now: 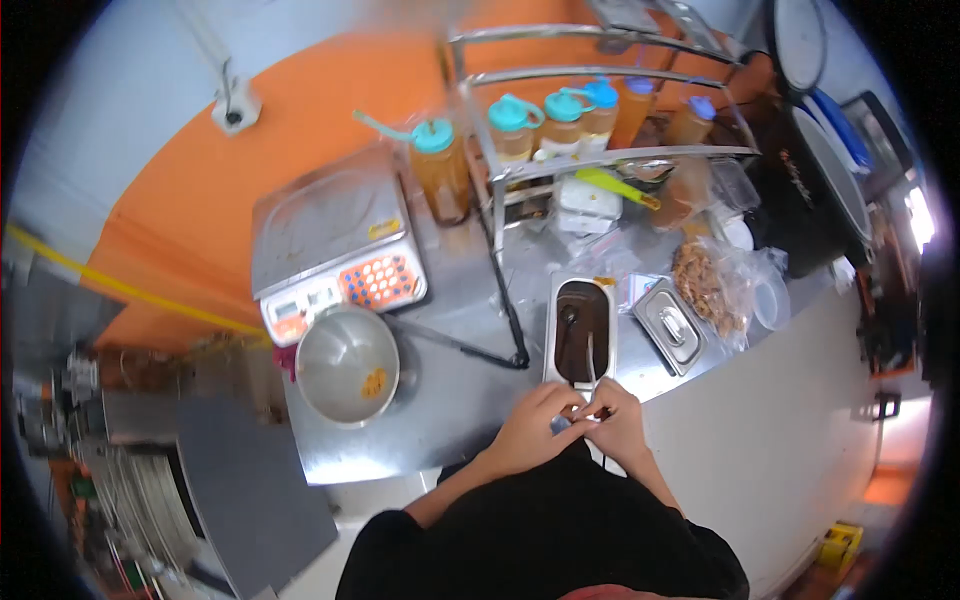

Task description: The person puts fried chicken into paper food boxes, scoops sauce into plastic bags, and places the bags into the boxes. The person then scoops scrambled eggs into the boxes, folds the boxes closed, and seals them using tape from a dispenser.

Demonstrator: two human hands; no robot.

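Observation:
My left hand [540, 428] and my right hand [616, 424] meet close to my body, just in front of the counter edge. Both are closed, with the fingertips pinched together. A small grey-blue piece [561, 425] shows at my left fingers; its kind is too small to make out. Right beyond the hands stands a rectangular steel pan [551, 335] of dark brown sauce [580, 348]. A dark round-ended utensil [570, 316] lies in the sauce, and a pale thin handle [591, 358] reaches toward my hands.
On the left are a steel bowl [330, 385] with orange bits and a digital scale [330, 230]. A black-handled tool [470, 348] lies mid-counter. A steel lid [672, 328] and a bag of brown food [708, 290] sit right. Squeeze bottles [515, 125] stand in a metal rack [620, 158].

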